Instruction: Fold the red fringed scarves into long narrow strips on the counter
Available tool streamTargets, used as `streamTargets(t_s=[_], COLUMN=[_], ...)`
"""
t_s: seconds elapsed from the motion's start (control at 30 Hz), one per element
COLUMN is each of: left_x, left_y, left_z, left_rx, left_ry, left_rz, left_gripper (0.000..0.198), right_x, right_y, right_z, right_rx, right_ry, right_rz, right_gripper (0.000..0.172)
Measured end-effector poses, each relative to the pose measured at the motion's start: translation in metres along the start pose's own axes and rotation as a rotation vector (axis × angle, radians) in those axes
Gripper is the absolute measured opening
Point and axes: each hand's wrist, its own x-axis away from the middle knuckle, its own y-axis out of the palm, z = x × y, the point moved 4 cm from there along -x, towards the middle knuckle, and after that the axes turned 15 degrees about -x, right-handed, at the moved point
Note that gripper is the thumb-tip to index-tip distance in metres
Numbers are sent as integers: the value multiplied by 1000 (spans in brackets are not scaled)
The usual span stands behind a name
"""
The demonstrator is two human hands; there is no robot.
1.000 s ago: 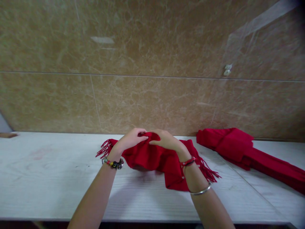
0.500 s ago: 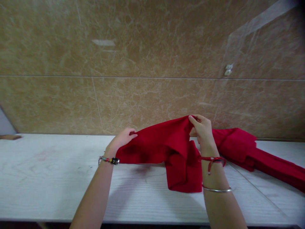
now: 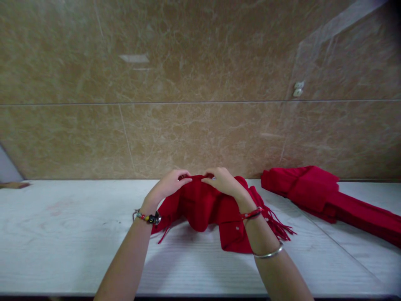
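A red scarf [image 3: 200, 209] with fringed ends hangs bunched between my hands, its lower folds near or on the white table. My left hand [image 3: 171, 182] pinches its upper edge at the left between thumb and fingers. Close by on the right, my right hand [image 3: 222, 182] grips the same edge. The cloth sags in a rounded fold between the two grips. Fringe strands show by my left wrist and, more plainly, to the right of my right forearm.
More folded red cloth [image 3: 310, 188] lies at the right, with a long narrow part running to the frame's edge. The white wood-grain table [image 3: 78, 246] meets a brown marbled wall [image 3: 200, 138]. A flat brown piece [image 3: 14, 185] lies at the far left.
My right hand has moved left and down, close to my left hand. The stretched scarf has gone slack and bunched, and its fringe now shows.
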Motion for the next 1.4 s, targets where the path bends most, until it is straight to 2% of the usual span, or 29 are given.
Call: streamTargets(t_s=[0.07,0.17,0.23,0.3,0.33,0.4,0.5,0.57,0.6,0.67,0.73,0.8,0.93,1.03,1.13,1.3,1.4], left_x=[1,1,1,1,1,0,0,1,1,2,2,2,2,2,1,3,6], left_y=[1,1,0,-1,-2,-2,-2,-3,-4,-7,-8,-7,-2,2,7,32,47], left_z=[-13,-32,-40,-41,-39,-31,-14,-4,0,5,4,-2,-21,-23,-10,27,51], left_rx=[-73,-155,-161,-130,-99,-27,51,71,79,91,106,100,-78,-162,-75,129,80], left_ry=[-40,-96,-121,-126,-117,-79,-43,-19,1,40,58,42,-99,-149,-133,-121,-154], left_rz=[11,27,29,31,34,41,34,26,30,46,56,58,67,81,73,-66,-17], left_gripper=[22,22,25,27,27,26,26,26,26,26,25,25,27,25,28,46,68], right_x=[0,5,11,16,17,16,12,10,8,5,0,-3,-5,-3,-1,1,2], right_y=[-12,-41,-59,-70,-71,-64,-35,-14,-4,11,17,13,-7,-15,-17,-23,-26], right_z=[7,25,38,47,49,47,30,14,7,-3,-6,-2,22,41,52,50,43], right_rx=[-32,-99,-111,-56,-17,27,-29,-68,-84,-119,-149,-168,-183,-118,-64,-26,5], right_ry=[-7,41,100,162,182,167,15,-78,-107,-128,-114,-78,26,135,168,159,158], right_rz=[105,365,538,629,620,492,185,43,-1,-44,-27,49,260,356,431,538,533], right_gripper=[11,13,13,10,9,12,31,42,44,36,22,16,16,17,20,25,24])
